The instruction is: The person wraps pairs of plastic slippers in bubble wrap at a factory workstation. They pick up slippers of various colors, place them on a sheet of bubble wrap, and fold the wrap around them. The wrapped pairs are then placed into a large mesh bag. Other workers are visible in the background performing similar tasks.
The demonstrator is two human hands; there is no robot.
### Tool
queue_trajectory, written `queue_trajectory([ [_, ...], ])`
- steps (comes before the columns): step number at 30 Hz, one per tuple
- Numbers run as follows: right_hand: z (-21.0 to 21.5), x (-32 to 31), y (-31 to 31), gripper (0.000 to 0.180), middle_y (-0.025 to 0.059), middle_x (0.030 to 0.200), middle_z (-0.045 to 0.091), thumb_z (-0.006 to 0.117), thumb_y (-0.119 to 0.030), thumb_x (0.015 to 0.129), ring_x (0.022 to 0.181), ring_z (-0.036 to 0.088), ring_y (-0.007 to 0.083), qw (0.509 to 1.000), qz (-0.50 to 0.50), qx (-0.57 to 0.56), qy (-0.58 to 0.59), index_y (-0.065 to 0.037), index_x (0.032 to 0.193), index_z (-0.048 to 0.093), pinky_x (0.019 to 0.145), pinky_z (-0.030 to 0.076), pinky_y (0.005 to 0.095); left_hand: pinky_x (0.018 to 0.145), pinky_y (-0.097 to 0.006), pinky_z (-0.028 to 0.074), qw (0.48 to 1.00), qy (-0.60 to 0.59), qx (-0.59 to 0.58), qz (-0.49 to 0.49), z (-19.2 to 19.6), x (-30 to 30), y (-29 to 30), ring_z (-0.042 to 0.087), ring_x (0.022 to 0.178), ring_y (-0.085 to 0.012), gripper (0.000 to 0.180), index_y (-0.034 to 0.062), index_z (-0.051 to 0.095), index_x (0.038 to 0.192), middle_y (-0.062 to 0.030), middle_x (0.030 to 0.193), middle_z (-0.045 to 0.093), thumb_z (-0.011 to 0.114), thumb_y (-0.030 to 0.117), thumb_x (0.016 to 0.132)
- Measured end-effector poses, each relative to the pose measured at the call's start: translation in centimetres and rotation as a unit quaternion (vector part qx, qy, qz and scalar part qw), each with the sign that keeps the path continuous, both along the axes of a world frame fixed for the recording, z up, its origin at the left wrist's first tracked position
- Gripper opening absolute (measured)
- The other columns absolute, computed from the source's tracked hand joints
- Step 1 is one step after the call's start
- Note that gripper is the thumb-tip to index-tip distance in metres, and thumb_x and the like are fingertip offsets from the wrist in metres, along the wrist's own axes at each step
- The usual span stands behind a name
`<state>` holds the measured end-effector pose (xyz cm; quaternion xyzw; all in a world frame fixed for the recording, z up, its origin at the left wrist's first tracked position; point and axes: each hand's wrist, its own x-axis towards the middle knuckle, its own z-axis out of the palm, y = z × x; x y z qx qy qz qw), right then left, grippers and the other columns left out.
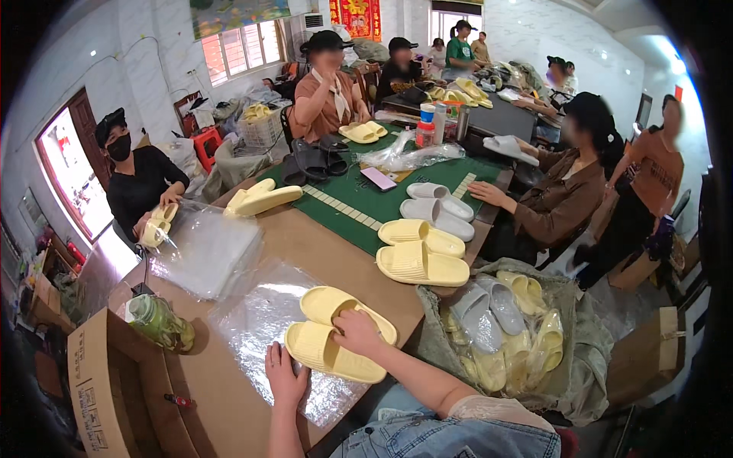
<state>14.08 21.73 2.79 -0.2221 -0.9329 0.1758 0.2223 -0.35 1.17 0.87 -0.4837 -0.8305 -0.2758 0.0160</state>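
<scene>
On the counter [229, 389], yellow slippers [351, 365]: paired atop clear plastic [263, 320]; probably light, spongy, best held by the straps [307, 343].
Right hand [360, 333]: fingers at the near slipper, pinch unclear.
Left hand [287, 378]: fingers slightly spread, on the plastic.

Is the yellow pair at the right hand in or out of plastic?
Out: the yellow slippers lie uncovered on top of the clear plastic, the right hand directly on them.
</scene>
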Motion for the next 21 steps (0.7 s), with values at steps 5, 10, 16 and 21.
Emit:
queue_trajectory([
  [5,-0.3,-0.3,-0.1,0.024,0.0095,0.089,0.060,0.064,-0.032,0.086,0.093,0.060,0.0288,1.000,0.005,0.006,0.027,-0.009,0.092,0.066,0.082,0.045,0.0447,0.118,-0.052,0.025,0.999,-0.021,-0.025,-0.015,1.8,1.3,-0.4,0.031,0.140,-0.0486,0.081,-0.0073,0.045,0.139,-0.0327,0.148,0.038,0.075,0.038,0.078],
  [10,-0.5,-0.3,-0.1,0.023,0.0092,0.090,0.060,0.064,-0.030,0.086,0.093,0.060,0.0286,1.000,0.009,0.006,0.023,-0.008,0.090,0.065,0.081,0.044,0.0451,0.119,-0.052,0.022,0.992,0.001,-0.106,-0.064,3.1,3.4,-1.9,0.026,0.143,-0.0492,0.109,-0.0116,0.038,0.143,-0.0347,0.151,0.033,0.074,0.063,0.072],
  [16,0.3,0.3,0.2,0.016,0.0110,0.084,0.058,0.067,-0.021,0.080,0.087,0.060,0.0320,0.996,0.014,-0.026,0.087,-0.007,0.085,0.062,0.075,0.046,0.0448,0.118,-0.058,0.018,0.992,-0.010,-0.111,-0.064,2.3,4.7,-3.0,0.020,0.145,-0.0499,0.104,0.0077,0.046,0.146,-0.0340,0.154,0.026,0.071,0.073,0.069],
  [21,2.2,5.8,0.6,0.020,0.0159,0.088,0.060,0.063,-0.007,0.073,0.084,0.059,0.0383,0.976,-0.052,-0.090,0.194,-0.002,0.092,0.062,0.071,0.047,0.0473,0.117,-0.060,0.017,0.993,-0.012,-0.105,-0.047,3.2,5.5,-2.7,0.020,0.146,-0.0500,0.093,0.0112,0.054,0.142,-0.0343,0.155,0.026,0.071,0.070,0.071],
])
